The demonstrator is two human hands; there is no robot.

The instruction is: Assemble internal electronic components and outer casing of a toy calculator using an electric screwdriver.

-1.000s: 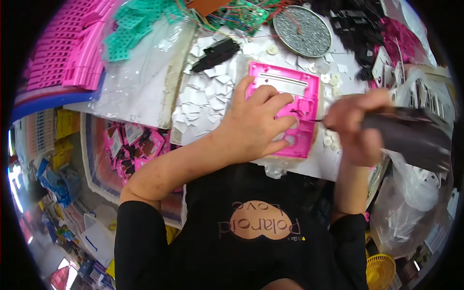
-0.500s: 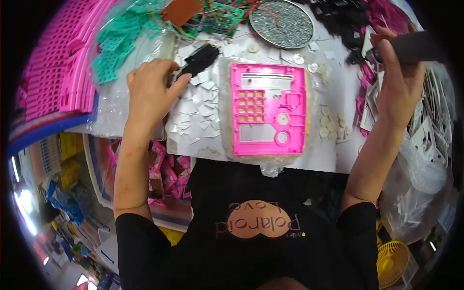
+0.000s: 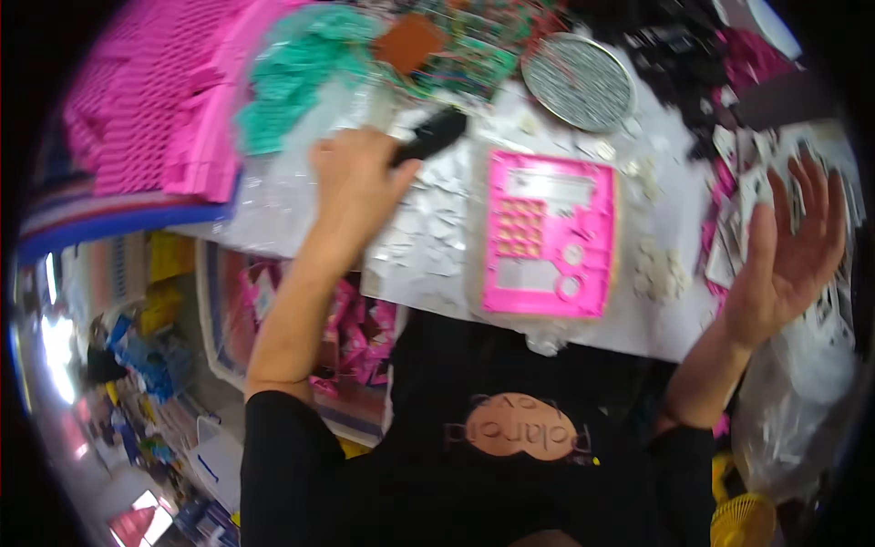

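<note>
My left hand (image 3: 355, 182) is curled around the near end of a black plastic part (image 3: 437, 135), thumb on one side and fingers on the other; blur softens its fingertips. Far right, my right hand (image 3: 791, 251) has its fingers spread and holds nothing. Beyond it is a dark grey cylindrical tool (image 3: 788, 96), apart from the hand. Between my hands, a pink plastic housing (image 3: 597, 264) with a grid of small square openings lies on a clear wrapped pad. A round pale disc (image 3: 573, 254) sits inside the housing.
White square pieces (image 3: 428, 232) lie left of the housing, pale discs (image 3: 661, 273) right of it. Behind are a round tray (image 3: 629, 100) of small metal pieces, circuit boards with wires (image 3: 465, 68) and green parts (image 3: 301, 77). Pink grilles (image 3: 146, 118) are stacked left.
My right hand has let go of the dark grey tool and come down toward me, fingers spreading. My left hand has moved slightly further onto the black part. The whole view has shifted.
</note>
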